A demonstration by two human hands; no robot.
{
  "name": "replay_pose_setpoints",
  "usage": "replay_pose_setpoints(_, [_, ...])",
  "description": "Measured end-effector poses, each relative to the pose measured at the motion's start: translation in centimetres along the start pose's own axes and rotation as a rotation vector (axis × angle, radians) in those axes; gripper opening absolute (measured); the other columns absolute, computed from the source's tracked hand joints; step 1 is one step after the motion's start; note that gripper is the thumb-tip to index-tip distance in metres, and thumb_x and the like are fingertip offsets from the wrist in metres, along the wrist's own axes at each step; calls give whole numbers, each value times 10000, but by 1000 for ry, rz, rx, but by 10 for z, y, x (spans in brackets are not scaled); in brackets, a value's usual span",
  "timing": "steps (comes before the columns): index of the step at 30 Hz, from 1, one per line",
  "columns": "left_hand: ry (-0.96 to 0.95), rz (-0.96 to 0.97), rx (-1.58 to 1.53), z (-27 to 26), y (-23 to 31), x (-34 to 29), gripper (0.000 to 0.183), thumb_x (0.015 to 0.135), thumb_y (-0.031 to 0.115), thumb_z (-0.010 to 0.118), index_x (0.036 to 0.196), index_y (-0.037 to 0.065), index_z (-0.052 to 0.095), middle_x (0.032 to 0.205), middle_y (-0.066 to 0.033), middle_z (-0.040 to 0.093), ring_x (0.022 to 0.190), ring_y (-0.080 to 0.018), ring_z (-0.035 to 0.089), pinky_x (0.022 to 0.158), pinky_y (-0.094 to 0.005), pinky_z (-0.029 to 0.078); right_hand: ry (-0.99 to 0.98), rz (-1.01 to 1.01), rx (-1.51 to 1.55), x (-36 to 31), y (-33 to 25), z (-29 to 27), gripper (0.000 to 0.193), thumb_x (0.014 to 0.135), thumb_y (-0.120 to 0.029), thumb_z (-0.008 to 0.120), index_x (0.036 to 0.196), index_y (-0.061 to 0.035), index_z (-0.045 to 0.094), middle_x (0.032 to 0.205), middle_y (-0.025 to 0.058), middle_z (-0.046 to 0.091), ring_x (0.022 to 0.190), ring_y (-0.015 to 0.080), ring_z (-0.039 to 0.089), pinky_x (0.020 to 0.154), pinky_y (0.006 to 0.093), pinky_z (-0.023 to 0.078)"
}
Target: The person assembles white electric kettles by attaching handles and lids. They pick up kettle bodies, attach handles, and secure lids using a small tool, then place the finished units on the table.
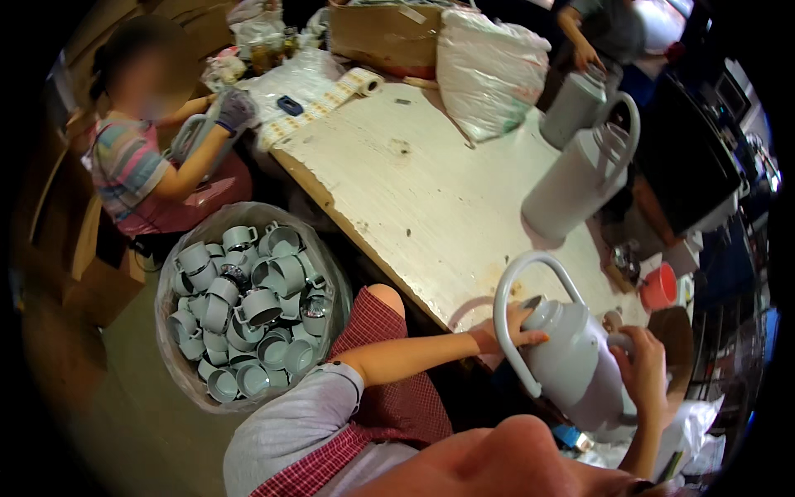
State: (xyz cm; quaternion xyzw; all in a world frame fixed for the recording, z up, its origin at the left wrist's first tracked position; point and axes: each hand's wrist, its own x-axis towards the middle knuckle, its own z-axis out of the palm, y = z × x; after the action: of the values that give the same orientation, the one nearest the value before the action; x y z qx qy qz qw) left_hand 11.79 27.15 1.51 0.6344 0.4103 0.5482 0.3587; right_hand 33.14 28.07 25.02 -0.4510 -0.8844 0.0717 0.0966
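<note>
A pale grey vacuum jug (571,356) tilts at the table's near right edge, with a large loop handle (507,290) standing out from its neck. My left hand (501,329) grips it at the neck, thumb on the near side. Around a grey part at the jug's right side, my right hand (644,369) is closed; some of its fingers are hidden. Farther back on the table stands a second grey jug (571,182) with its loop handle raised. Behind that, another person's hand (588,56) touches a third grey jug (573,108).
Left of my knee, a lined bin (178,364) holds many grey cups. A co-worker (137,157) in gloves handles a grey piece beyond it. The pale table (397,190) bears a sticker roll (364,81), a white sack (489,74) and a carton (385,37). A red cup (658,287) stands right.
</note>
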Motion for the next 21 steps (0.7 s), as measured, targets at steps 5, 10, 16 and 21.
replay_pose_setpoints(5, [-47, -20, 49, -8, -24, -9, 570, 804, 446, 698, 1117, -19, 599, 985, -199, 660, 945, -312, 644, 839, -420, 507, -78, -114, -84, 14, 15, 5, 319, 825, -94, 677, 1122, -27, 584, 1018, 198, 650, 920, 405, 616, 799, 446, 489])
replay_pose_setpoints(10, [-57, -41, 98, -19, 8, 0, 411, 786, 373, 735, 1016, 34, 698, 1002, -143, 692, 969, -301, 642, 892, -421, 484, -90, -141, -22, 18, 12, 0, 281, 825, -157, 688, 1061, -39, 591, 961, 153, 647, 889, 370, 629, 786, 428, 498])
replay_pose_setpoints(16, [61, 111, 111, -8, 5, 0, 428, 777, 465, 722, 788, 38, 700, 730, -109, 687, 725, -280, 646, 950, -418, 374, -171, -112, -29, 11, 3, 7, 297, 837, -207, 703, 1072, -61, 596, 953, 131, 653, 821, 348, 646, 717, 421, 514])
replay_pose_setpoints(21, [58, 143, 199, -8, 2, -2, 503, 775, 507, 717, 824, 7, 701, 754, -141, 689, 795, -325, 611, 906, -430, 415, -174, -85, -75, 12, 0, 11, 305, 830, -197, 708, 1090, -71, 608, 961, 130, 658, 816, 346, 649, 724, 410, 521])
